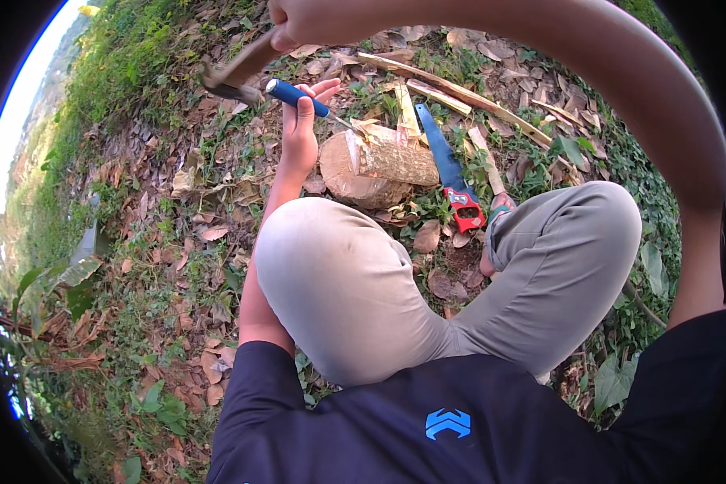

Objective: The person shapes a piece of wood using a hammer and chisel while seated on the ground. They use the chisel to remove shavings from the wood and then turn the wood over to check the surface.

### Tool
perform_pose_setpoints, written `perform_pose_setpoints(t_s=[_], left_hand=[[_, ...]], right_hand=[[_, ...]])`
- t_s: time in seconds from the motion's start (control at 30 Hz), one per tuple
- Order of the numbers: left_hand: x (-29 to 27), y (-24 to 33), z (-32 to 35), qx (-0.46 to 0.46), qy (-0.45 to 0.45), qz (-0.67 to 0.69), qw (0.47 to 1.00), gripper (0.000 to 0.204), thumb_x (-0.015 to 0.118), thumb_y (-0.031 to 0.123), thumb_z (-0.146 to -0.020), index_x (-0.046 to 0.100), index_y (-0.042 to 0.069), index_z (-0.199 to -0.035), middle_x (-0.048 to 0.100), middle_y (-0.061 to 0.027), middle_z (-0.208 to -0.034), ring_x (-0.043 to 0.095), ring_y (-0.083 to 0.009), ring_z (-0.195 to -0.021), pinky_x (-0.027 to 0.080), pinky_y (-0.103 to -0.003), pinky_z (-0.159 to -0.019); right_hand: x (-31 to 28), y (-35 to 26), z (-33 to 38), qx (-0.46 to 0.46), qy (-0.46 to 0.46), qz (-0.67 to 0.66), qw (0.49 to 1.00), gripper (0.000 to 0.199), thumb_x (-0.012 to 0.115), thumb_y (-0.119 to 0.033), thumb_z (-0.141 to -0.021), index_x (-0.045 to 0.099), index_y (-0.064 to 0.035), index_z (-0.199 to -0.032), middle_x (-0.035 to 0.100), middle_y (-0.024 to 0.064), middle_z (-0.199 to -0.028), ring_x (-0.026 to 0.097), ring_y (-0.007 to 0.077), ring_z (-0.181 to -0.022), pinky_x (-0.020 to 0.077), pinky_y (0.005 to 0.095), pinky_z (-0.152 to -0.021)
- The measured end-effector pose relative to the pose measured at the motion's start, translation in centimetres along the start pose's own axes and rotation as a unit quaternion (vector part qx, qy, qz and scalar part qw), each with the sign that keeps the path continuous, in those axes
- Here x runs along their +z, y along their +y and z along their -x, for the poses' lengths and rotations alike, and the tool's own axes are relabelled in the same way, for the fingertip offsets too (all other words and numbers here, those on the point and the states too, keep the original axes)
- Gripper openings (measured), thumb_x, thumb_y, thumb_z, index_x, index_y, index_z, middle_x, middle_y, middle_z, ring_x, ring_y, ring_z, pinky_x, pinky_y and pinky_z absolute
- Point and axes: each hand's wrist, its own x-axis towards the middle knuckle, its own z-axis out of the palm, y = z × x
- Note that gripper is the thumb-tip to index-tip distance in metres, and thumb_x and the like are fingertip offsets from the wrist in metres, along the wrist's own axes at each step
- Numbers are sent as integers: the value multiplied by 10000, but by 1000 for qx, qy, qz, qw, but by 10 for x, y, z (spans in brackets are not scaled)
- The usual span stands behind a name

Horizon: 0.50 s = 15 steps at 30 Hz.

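Note:
My left hand (300, 133) steadies a chisel (297, 98) with a blue handle, the thumb across it and several fingers stretched out behind. The chisel slants down to the right, its metal tip at the split end of a short log piece (403, 161). That piece lies on its side, bark showing, against a thicker round log (343, 169) with a pale cut face. Raised high at the top, my right hand (310, 22) grips a hammer (248, 60) by its wooden handle. The hammer's dark metal head hangs just left of the chisel's butt, apart from it.
A handsaw (438, 143) with a blue blade and red handle lies right of the logs. Long split wood strips (468, 95) are strewn behind it. My bent knees (330, 282) frame the near side. Dry leaves and low plants cover the ground.

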Motion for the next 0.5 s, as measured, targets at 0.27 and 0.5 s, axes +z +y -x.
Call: perform_pose_setpoints(t_s=[0.27, 0.5], left_hand=[[-7, -2, 3, 13, 8, -27, 1000, 255, 348, 362, -1099, 420, 118, -1118, 570, -237, -1344, 544, -340, -1288, 330, -466, -1133], [-4, -9, 6, 1, 21, 34, 999, 271, 361, 381, -1092, 419, 118, -1123, 539, -246, -1368, 517, -347, -1317, 301, -487, -1174]], right_hand=[[-6, 16, 13, -8, 3, -51, 999, 309, 555, -275, -949, 724, -64, -1099, 728, 156, -950, 717, 294, -875, 548, 422, -753], [3, 15, 8, -7, 0, -3, 1000, 307, 566, -251, -921, 719, -60, -1106, 728, 172, -1010, 716, 315, -921, 550, 443, -782]])
